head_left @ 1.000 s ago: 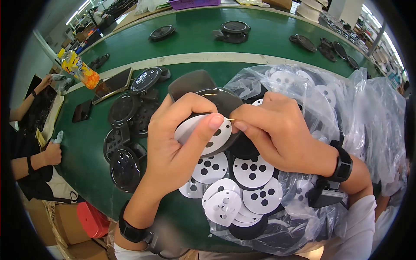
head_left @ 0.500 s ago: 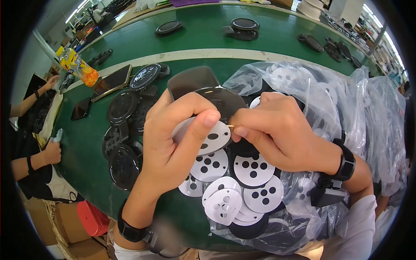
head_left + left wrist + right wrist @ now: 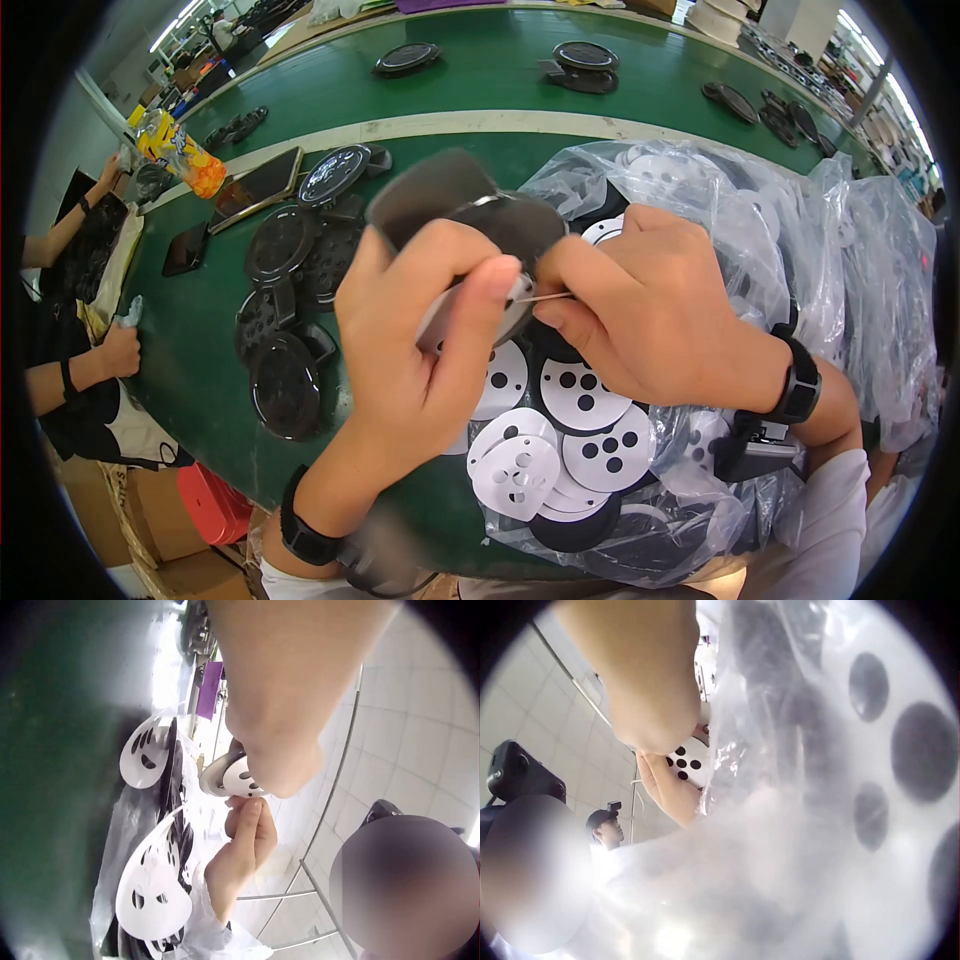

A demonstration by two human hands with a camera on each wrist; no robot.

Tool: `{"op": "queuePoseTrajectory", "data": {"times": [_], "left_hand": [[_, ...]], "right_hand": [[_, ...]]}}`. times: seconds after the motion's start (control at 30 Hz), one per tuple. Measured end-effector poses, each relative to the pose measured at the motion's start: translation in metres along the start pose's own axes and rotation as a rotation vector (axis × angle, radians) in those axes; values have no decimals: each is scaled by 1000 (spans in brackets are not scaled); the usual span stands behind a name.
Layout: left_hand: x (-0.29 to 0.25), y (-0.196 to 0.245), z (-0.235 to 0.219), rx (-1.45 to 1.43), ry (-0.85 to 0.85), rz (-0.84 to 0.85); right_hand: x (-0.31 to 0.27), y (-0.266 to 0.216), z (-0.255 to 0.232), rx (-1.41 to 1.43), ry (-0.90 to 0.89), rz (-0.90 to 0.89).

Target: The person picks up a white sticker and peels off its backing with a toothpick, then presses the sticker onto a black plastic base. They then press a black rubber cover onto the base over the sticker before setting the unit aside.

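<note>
My left hand grips a dark, see-through plastic part with a rounded flap, together with a white disc that has round black holes. The thumb lies across the disc. At the disc's right edge, my right hand pinches a thin, pale stick whose tip meets the disc near a small hole. In the left wrist view the disc shows between both hands. From the right wrist the disc appears behind the fingers. Below the hands lie loose white discs with holes, several overlapping on black ones.
Clear plastic bags with more discs cover the table's right side. Several glossy dark parts sit to the left, near a phone and a drink bottle. Dark parts also lie on the far green strip. Another person's hand is at far left.
The left hand has turned the dark part and disc, so the disc now stands steeper. More of the stick shows between the right fingers and disc. Parts on the far strip have shifted right.
</note>
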State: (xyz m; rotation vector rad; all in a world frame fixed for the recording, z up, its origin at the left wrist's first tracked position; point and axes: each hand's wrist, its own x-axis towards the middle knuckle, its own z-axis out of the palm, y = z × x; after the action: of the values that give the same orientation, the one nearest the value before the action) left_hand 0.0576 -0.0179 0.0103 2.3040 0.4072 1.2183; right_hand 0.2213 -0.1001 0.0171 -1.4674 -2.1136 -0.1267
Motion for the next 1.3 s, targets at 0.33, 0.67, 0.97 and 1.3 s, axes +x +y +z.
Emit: {"op": "queuePoseTrajectory", "data": {"times": [0.33, 0.67, 0.97, 1.3], "left_hand": [[-9, 4, 10, -238, 139, -269], [-3, 20, 9, -422, 49, -198], [-10, 15, 9, -411, 86, -307], [-1, 15, 4, -1163, 131, -608]], "right_hand": [[2, 12, 2, 22, 409, -161], [2, 10, -4, 22, 448, -131], [2, 9, 0, -140, 442, -287], [3, 8, 4, -173, 422, -319]]}}
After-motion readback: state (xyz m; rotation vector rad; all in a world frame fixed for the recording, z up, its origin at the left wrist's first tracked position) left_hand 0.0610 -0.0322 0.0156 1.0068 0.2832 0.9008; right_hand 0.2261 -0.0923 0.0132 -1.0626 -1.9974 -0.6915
